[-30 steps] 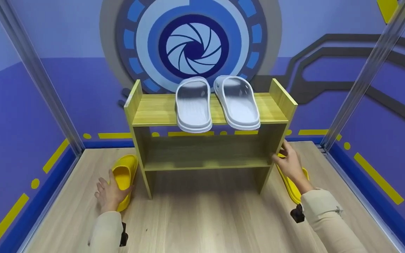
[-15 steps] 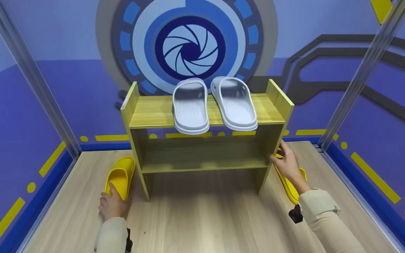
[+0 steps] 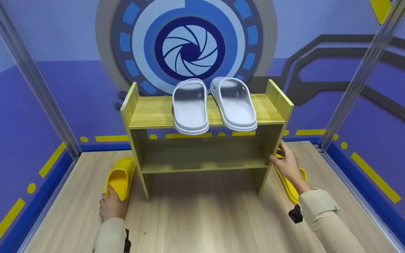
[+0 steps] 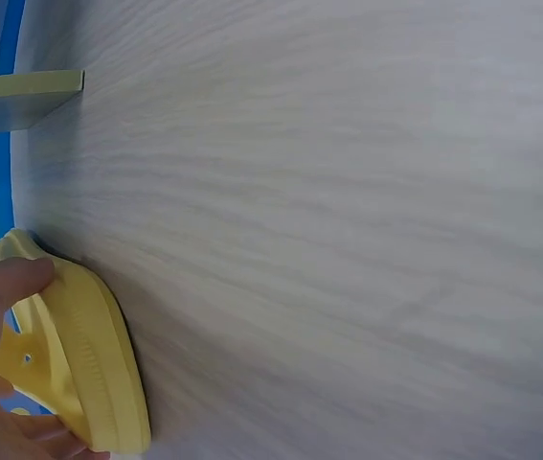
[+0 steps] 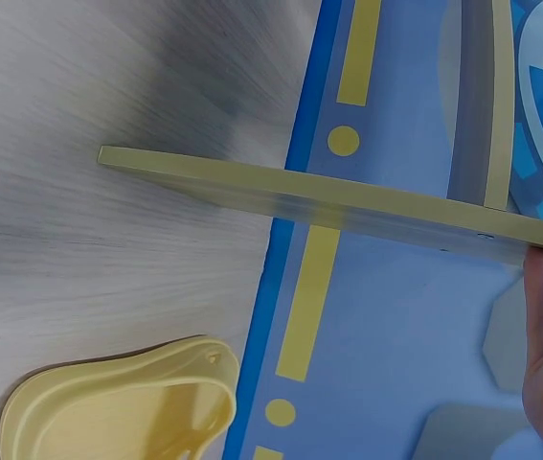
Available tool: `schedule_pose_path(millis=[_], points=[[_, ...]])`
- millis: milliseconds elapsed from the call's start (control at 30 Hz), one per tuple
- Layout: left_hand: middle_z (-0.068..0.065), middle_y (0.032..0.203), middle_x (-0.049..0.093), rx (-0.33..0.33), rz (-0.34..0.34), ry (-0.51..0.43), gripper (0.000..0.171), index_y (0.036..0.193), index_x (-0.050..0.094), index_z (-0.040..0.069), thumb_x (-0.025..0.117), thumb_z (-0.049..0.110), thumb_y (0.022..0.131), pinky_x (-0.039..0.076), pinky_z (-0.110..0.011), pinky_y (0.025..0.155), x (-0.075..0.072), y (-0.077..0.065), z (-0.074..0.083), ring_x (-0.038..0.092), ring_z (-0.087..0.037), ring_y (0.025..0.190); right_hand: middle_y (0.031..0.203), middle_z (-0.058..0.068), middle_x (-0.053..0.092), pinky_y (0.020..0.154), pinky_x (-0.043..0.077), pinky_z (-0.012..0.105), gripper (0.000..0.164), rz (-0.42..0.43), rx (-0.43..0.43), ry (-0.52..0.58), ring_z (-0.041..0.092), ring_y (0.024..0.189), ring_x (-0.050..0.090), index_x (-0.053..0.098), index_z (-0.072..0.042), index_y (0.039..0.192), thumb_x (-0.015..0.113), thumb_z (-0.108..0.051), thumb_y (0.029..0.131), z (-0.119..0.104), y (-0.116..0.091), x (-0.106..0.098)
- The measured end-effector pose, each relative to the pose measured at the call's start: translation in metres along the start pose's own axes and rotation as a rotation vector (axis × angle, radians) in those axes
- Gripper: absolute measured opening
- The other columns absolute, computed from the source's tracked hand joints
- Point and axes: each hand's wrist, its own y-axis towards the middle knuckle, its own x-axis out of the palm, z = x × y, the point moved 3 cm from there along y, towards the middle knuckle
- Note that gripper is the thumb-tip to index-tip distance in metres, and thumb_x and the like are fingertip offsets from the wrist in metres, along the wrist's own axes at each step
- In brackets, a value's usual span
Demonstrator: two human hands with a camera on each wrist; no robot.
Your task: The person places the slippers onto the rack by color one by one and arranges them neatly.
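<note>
A yellow clog stands on the floor left of a wooden shoe rack. My left hand grips its heel end; in the left wrist view the thumb lies on one side of the clog and fingers on the other. With my right hand I hold the rack's right side panel by its front edge, at about middle-shelf height. A second yellow clog, partly hidden by that hand, lies just right of the rack. Two pale grey clogs, the left one and the right one, rest on the top shelf.
Below the top is a middle shelf, with the wooden floor under it. Printed blue-purple walls enclose the space, with metal posts at the left and right corners.
My left hand, spread over the yellow clog's side a second ago, has moved back toward me and closed on the heel. The right hand stays on the rack; the view has shifted slightly.
</note>
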Motion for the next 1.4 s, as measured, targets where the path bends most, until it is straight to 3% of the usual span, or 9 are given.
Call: schedule_pose_path(millis=[200,467,567,767,1033,1267,1400], points=[[-0.041,0.106,0.025,0.006,-0.001,0.023,0.083,0.131,0.006,-0.009,0.062,0.020,0.078,0.029,-0.059,0.083,-0.004,-0.003,-0.002,0.034,-0.056,0.098,0.126,0.015,0.044,0.078,0.044,0.043,0.064,-0.009,-0.018,0.031,0.032,0.102,0.051,0.032,-0.016,0.137,0.060,-0.001,0.081,-0.001,-0.001,0.002],[-0.042,0.103,0.029,-0.057,0.056,0.038,0.089,0.132,0.006,-0.008,0.065,0.024,0.075,0.032,-0.058,0.081,-0.004,-0.006,-0.004,0.037,-0.055,0.094,0.126,0.016,0.043,0.077,0.045,0.043,0.064,-0.018,-0.026,0.046,0.032,0.102,0.050,0.032,-0.015,0.137,0.060,-0.001,0.081,-0.003,-0.002,0.003],[-0.042,0.102,0.030,-0.091,0.041,0.037,0.092,0.133,0.004,-0.008,0.066,0.026,0.074,0.030,-0.059,0.082,-0.004,-0.004,-0.005,0.035,-0.054,0.097,0.126,0.016,0.043,0.078,0.044,0.044,0.063,-0.019,-0.023,0.045,0.033,0.103,0.050,0.032,-0.014,0.137,0.059,-0.001,0.081,-0.004,-0.002,0.003],[-0.041,0.106,0.034,-0.157,-0.001,0.040,0.096,0.130,0.004,-0.012,0.067,0.029,0.071,0.027,-0.060,0.082,-0.006,0.000,-0.013,0.031,-0.052,0.100,0.126,0.016,0.043,0.078,0.044,0.043,0.064,-0.013,-0.023,0.024,0.033,0.102,0.051,0.032,-0.015,0.137,0.060,-0.002,0.081,-0.004,-0.003,0.004],[-0.039,0.104,0.032,-0.201,-0.094,0.029,0.089,0.122,0.009,-0.021,0.067,0.025,0.072,0.028,-0.058,0.084,-0.016,0.001,-0.018,0.034,-0.052,0.099,0.127,0.017,0.043,0.080,0.043,0.043,0.063,-0.020,-0.014,0.034,0.035,0.103,0.050,0.031,-0.013,0.137,0.060,-0.002,0.081,-0.007,-0.003,0.005],[-0.037,0.101,0.032,-0.128,-0.188,-0.011,0.081,0.114,0.019,-0.021,0.070,0.023,0.069,0.030,-0.058,0.081,-0.032,-0.001,-0.019,0.035,-0.050,0.097,0.126,0.016,0.044,0.080,0.043,0.043,0.064,-0.018,0.015,0.018,0.034,0.103,0.050,0.030,-0.015,0.138,0.058,-0.002,0.082,-0.007,-0.003,0.002],[-0.034,0.102,0.030,-0.143,-0.230,-0.007,0.082,0.114,0.019,-0.019,0.073,0.021,0.067,0.029,-0.056,0.083,-0.041,0.001,-0.020,0.034,-0.047,0.096,0.126,0.014,0.044,0.080,0.043,0.043,0.065,-0.016,0.025,0.019,0.032,0.103,0.050,0.030,-0.017,0.138,0.059,-0.002,0.081,-0.001,-0.003,0.001]])
